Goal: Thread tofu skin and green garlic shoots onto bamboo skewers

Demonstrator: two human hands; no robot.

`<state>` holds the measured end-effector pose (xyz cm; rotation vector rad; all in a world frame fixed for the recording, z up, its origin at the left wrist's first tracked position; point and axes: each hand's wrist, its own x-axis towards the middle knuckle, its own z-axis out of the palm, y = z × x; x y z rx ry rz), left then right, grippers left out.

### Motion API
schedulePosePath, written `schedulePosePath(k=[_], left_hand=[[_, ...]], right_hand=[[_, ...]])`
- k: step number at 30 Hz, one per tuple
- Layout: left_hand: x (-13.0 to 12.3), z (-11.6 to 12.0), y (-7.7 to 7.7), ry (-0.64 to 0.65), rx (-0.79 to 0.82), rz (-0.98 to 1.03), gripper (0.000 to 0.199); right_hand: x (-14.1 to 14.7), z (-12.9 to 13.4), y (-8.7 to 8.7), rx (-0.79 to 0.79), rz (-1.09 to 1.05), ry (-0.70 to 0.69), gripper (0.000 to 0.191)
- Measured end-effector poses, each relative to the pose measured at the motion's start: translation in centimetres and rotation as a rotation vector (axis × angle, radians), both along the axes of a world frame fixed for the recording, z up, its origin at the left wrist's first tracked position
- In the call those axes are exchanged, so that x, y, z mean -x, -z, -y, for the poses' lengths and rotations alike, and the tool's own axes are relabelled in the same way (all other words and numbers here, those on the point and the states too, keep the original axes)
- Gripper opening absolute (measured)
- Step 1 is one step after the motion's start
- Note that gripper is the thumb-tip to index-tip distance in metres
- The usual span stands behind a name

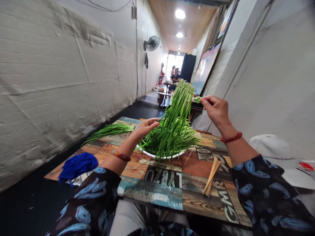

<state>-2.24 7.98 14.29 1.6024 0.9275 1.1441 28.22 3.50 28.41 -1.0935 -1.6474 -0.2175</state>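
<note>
My right hand (218,109) is raised at the right of a tall bunch of green stalks (180,101). Its thumb and forefinger are pinched together, with a small green bit at their tips; what they grip is too small to tell. The bunch hangs in long strands above a white bowl (169,156) heaped with more green stalks (189,137). Over the bowl's left side, my left hand (149,126) has its fingers stretched toward the strands, touching or nearly touching them. What holds the bunch up is hidden.
More green stalks (110,130) lie at the left of the patterned wooden table (159,195). A blue cloth (78,165) rests on its left corner, and thin wooden sticks (211,177) lie front right. A white cap (270,147) is at the right. People (175,77) sit far back.
</note>
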Motion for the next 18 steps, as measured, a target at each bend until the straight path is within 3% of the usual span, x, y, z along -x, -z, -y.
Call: schedulePosePath(k=[8,10,14,18], left_hand=[[-1.5,-1.4,0.7,-0.010,-0.055,0.055,0.069],[-2.0,-1.8,0.3,0.000,-0.053,0.118,0.065],[-3.4,-2.9,-2.4,0.210,0.028,0.205,0.057],[-5.6,-3.8,-5.3,0.483,0.184,0.084,0.054]], right_hand=[[-0.9,1.1,-0.8,-0.020,0.041,0.057,0.017],[-1.1,1.2,-0.8,-0.011,0.061,0.052,0.017],[-0.9,1.5,-1.0,-0.009,0.079,0.037,0.017],[-0.2,2.0,-1.2,-0.019,0.093,0.002,0.018]])
